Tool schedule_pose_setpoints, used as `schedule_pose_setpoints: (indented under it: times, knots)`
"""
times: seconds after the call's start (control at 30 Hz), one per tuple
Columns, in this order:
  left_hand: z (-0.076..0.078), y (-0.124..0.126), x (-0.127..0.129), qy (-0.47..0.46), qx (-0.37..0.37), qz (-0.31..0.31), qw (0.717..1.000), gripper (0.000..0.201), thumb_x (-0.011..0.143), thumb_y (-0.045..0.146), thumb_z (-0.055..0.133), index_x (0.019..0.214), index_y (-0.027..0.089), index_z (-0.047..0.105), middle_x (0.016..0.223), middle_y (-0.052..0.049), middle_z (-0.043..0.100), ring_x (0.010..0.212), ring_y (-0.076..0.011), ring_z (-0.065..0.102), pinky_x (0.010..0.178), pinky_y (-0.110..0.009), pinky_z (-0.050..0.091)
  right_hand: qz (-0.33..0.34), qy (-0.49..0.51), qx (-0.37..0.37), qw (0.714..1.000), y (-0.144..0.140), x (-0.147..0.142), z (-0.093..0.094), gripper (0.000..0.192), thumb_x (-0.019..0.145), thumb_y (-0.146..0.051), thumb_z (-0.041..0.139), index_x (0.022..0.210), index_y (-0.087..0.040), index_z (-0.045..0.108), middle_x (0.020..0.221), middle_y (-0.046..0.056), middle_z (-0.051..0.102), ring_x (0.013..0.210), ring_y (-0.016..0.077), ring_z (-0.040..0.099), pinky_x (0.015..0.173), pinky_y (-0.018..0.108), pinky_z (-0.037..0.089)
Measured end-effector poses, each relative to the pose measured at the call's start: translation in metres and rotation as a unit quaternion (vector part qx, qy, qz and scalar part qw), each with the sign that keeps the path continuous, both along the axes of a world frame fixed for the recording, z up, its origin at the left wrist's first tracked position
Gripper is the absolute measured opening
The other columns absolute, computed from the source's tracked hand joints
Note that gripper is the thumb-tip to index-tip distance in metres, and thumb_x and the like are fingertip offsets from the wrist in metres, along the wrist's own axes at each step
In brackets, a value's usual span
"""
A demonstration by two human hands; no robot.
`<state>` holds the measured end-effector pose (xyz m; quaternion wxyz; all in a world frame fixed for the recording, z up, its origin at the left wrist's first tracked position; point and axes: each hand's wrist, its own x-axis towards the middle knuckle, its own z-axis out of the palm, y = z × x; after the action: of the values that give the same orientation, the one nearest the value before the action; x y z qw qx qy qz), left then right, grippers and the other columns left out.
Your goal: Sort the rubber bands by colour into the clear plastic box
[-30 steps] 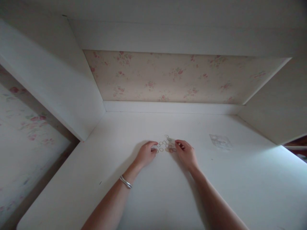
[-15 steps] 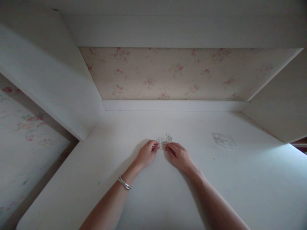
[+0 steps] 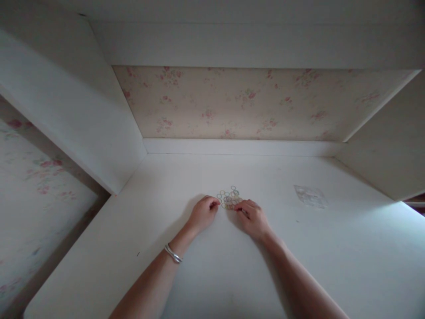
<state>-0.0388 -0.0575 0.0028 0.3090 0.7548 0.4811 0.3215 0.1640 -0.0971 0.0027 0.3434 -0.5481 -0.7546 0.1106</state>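
Several thin, small coloured rings (image 3: 227, 199), like little elastic bands, lie loosely together on the white tabletop (image 3: 212, 266). At their left edge is my left hand (image 3: 203, 215), thumb and forefinger pinched together; anything between the fingertips is too small to make out. My right hand (image 3: 254, 219) rests at the right side of the rings, its fingers curled and the tips closed against the rings nearest it. Whether a ring is caught in that pinch is hidden. A silver bracelet (image 3: 173, 254) circles my left wrist.
A flat clear plastic bag (image 3: 310, 196) lies to the right of the rings. White side panels (image 3: 122, 173) and a low back ledge (image 3: 245, 147) bound the tabletop, with flowered wallpaper (image 3: 232, 102) behind. A tiny dark speck (image 3: 138, 254) is at left.
My right hand has shifted slightly to the right, uncovering more of the rings. My left hand stays almost in place, still pinched. The view has moved a little.
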Motion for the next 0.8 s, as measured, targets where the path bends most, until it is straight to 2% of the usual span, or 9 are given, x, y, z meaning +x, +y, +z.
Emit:
schedule_pose_setpoints:
  times: [0.07, 0.17, 0.27, 0.33, 0.57, 0.7, 0.8]
  knots:
    - [0.002, 0.000, 0.000, 0.010, 0.015, -0.003, 1.000, 0.020, 0.083, 0.012, 0.048, 0.090, 0.019, 0.065, 0.093, -0.003, 0.066, 0.090, -0.0153, 0.061, 0.084, -0.028, 0.047, 0.022, -0.055, 0.008, 0.998, -0.001, -0.003, 0.002, 0.025, 0.081, -0.017, 0.048, 0.089, -0.025, 0.070, 0.089, 0.003, 0.067, 0.084, 0.0163, 0.056, 0.079, 0.028, 0.040]
    - [0.004, -0.002, 0.002, 0.016, 0.029, 0.003, 0.999, 0.020, 0.085, 0.012, 0.046, 0.089, 0.018, 0.065, 0.093, -0.004, 0.065, 0.091, -0.0156, 0.060, 0.084, -0.028, 0.046, -0.012, -0.120, -0.001, 0.993, 0.001, -0.004, 0.002, 0.026, 0.083, -0.021, 0.051, 0.097, -0.029, 0.070, 0.094, 0.003, 0.066, 0.087, 0.0169, 0.054, 0.079, 0.029, 0.038]
    - [0.005, -0.005, 0.003, 0.015, 0.038, 0.015, 0.999, 0.018, 0.085, 0.015, 0.048, 0.094, 0.017, 0.063, 0.094, -0.005, 0.064, 0.086, -0.0148, 0.060, 0.081, -0.027, 0.047, -0.065, -0.130, -0.003, 0.989, 0.004, -0.003, 0.000, 0.027, 0.087, -0.025, 0.047, 0.102, -0.028, 0.069, 0.097, 0.004, 0.065, 0.089, 0.0177, 0.054, 0.079, 0.030, 0.038]
    - [0.006, -0.007, 0.004, 0.018, 0.037, 0.018, 0.999, 0.018, 0.084, 0.017, 0.050, 0.097, 0.017, 0.062, 0.096, -0.005, 0.063, 0.081, -0.0141, 0.060, 0.078, -0.027, 0.048, -0.077, -0.116, 0.002, 0.990, 0.005, -0.002, -0.002, 0.027, 0.089, -0.026, 0.045, 0.102, -0.025, 0.069, 0.095, 0.005, 0.065, 0.088, 0.0176, 0.055, 0.079, 0.029, 0.038]
    - [0.005, -0.007, 0.005, 0.057, 0.039, 0.000, 0.998, 0.022, 0.087, 0.023, 0.049, 0.104, 0.020, 0.063, 0.099, -0.005, 0.062, 0.080, -0.0142, 0.061, 0.079, -0.027, 0.048, -0.045, -0.107, 0.008, 0.993, 0.002, -0.014, 0.005, 0.026, 0.091, -0.027, 0.042, 0.091, -0.022, 0.068, 0.081, 0.004, 0.065, 0.076, 0.0140, 0.057, 0.072, 0.024, 0.039]
    - [0.005, -0.005, 0.006, 0.080, 0.063, -0.012, 0.995, 0.023, 0.089, 0.021, 0.044, 0.094, 0.018, 0.066, 0.092, -0.006, 0.062, 0.086, -0.0164, 0.060, 0.082, -0.028, 0.046, -0.032, -0.140, 0.003, 0.990, 0.001, -0.026, 0.007, 0.023, 0.090, -0.027, 0.045, 0.093, -0.024, 0.068, 0.084, 0.004, 0.065, 0.077, 0.0142, 0.058, 0.071, 0.024, 0.038]
    - [0.006, -0.005, 0.005, 0.091, 0.067, -0.010, 0.994, 0.020, 0.088, 0.020, 0.046, 0.087, 0.018, 0.066, 0.088, -0.006, 0.061, 0.083, -0.0163, 0.059, 0.079, -0.028, 0.046, -0.017, -0.164, -0.002, 0.986, 0.001, -0.030, 0.007, 0.023, 0.090, -0.027, 0.046, 0.096, -0.026, 0.067, 0.085, 0.003, 0.065, 0.078, 0.0145, 0.058, 0.071, 0.025, 0.037]
